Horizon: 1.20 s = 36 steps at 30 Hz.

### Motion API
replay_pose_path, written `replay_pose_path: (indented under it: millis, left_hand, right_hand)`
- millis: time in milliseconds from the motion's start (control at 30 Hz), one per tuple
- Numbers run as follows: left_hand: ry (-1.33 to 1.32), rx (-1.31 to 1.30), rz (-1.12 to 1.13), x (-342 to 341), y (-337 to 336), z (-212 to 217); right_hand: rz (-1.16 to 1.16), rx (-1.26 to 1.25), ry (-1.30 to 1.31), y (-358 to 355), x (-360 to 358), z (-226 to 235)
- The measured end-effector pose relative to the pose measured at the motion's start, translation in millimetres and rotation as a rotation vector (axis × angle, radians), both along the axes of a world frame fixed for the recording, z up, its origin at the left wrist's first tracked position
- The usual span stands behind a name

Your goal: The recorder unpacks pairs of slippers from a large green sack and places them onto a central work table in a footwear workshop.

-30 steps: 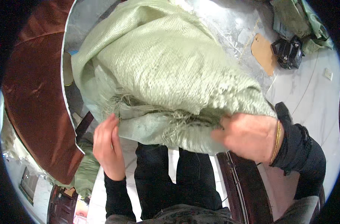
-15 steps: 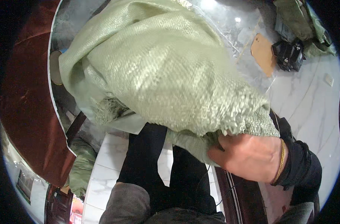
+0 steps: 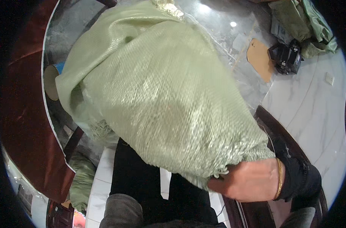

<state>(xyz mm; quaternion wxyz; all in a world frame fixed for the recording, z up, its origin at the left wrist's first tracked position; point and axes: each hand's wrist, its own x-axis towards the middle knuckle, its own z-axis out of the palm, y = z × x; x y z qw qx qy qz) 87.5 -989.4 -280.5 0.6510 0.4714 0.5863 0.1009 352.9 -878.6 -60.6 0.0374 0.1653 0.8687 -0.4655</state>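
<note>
In the middle of the head view, a big pale-green woven sack (image 3: 169, 91) spreads from the top of the picture down over the wearer's dark-trousered legs (image 3: 136, 182). Its weave is loose toward the near side, and the frayed edge (image 3: 220, 173) slants down to the right. The right hand (image 3: 252, 180) is at that edge, fingers curled in and apparently pinching the cloth; the fingertips are partly hidden under it. A gold bracelet (image 3: 279, 178) circles the wrist, just before a black sleeve (image 3: 300, 174). The left hand is out of sight, so I cannot tell whether it is spread or gripping; only a grey sleeve (image 3: 123, 211) shows on that side.

As for progress, the near edge seems to be in hand, while the rest of the sack lies slack and creased, neither folded nor tied where it can be seen. A tuft of loose threads (image 3: 100, 129) sticks out at its left. How much is left cannot be judged from this.

To the left are a brown cloth (image 3: 26, 102) with a white border and a round tube (image 3: 50, 81). At upper right, a cardboard piece (image 3: 261, 59) and a black bag (image 3: 286, 57) lie on the floor (image 3: 313, 114).
</note>
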Motion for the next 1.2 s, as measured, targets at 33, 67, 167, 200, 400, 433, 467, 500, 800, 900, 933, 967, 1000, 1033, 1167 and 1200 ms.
replay_pose_path:
  millis: [33, 67, 167, 200, 400, 433, 467, 500, 800, 900, 933, 967, 1000, 1033, 1167, 1200]
  left_hand:
    - [-0.01, -0.006, -0.001, 3, 0, 0]
    - [-0.022, -0.011, -0.003, 8, 0, 0]
    - [0.029, -0.026, -0.013, -14, 0, 9]
    - [0.022, -0.024, -0.015, -13, 2, 11]
    - [-0.012, -0.022, -0.026, -5, 12, 9]
    - [-0.023, -0.034, -0.026, -3, 9, 9]
    - [-0.034, -0.047, -0.026, -1, 6, 8]
    - [-0.045, -0.06, -0.025, 1, 2, 8]
    - [-0.078, -0.126, 0.002, -11, -16, 28]
    - [-0.084, -0.116, 0.014, -20, -11, 48]
    - [-0.088, -0.111, 0.018, -23, -9, 56]
    - [-0.09, -0.106, 0.023, -27, -6, 65]
    - [-0.091, -0.1, 0.028, -32, -4, 74]
    - [-0.084, -0.096, 0.034, -40, -3, 86]
    - [-0.07, -0.068, 0.06, -76, 7, 128]
    - [-0.057, -0.057, 0.073, -89, 10, 141]
  right_hand:
    - [-0.005, 0.003, -0.005, 10, 1, 7]
    - [0.031, -0.109, -0.108, 26, 1, 20]
    - [-0.006, -0.227, -0.227, 30, 5, 25]
    - [0.02, -0.237, -0.197, 31, 10, 26]
    - [0.14, -0.485, -0.082, 40, 8, 25]
    - [0.135, -0.489, -0.087, 35, 10, 22]
    - [0.109, -0.508, -0.026, 27, 11, 17]
    - [0.083, -0.526, 0.034, 24, 11, 14]
    - [-0.03, -0.531, -0.038, 12, 11, 14]
    - [-0.088, -0.442, -0.058, 18, 10, 26]
    - [-0.103, -0.374, -0.082, 23, 9, 32]
    - [-0.246, -0.411, -0.04, 27, 7, 39]
    - [-0.288, -0.323, -0.04, 29, 9, 44]
    - [-0.329, -0.237, -0.031, 30, 10, 47]
    - [-0.382, -0.196, -0.144, 40, -1, 71]
    - [-0.389, -0.202, -0.087, 41, -5, 69]
